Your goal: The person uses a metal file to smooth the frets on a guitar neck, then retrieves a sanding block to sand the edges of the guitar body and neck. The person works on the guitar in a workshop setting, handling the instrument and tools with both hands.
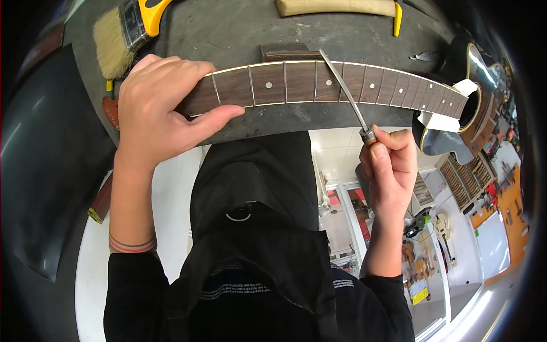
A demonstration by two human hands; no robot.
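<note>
A guitar neck (296,85) with a dark wooden fretboard, metal frets and round pale dots runs across the bench edge. My left hand (154,105) is wrapped round its left end, thumb along the near edge and fingers over the far side. In my right hand (393,165), fingers and thumb pinch the handle of a slim metal file (346,90). The file's blade slants across the fretboard, its tip past the far edge; I cannot tell whether it touches a fret. White paper or tape (440,122) covers part of the dark guitar body (444,143) at the right.
A wide yellow-handled brush (115,48) lies at the far left of the dark bench (222,34). Behind the neck is a dark wooden block (285,50); farther back lies a wooden-handled tool (336,7). A tool rack (467,174) stands beyond the guitar body.
</note>
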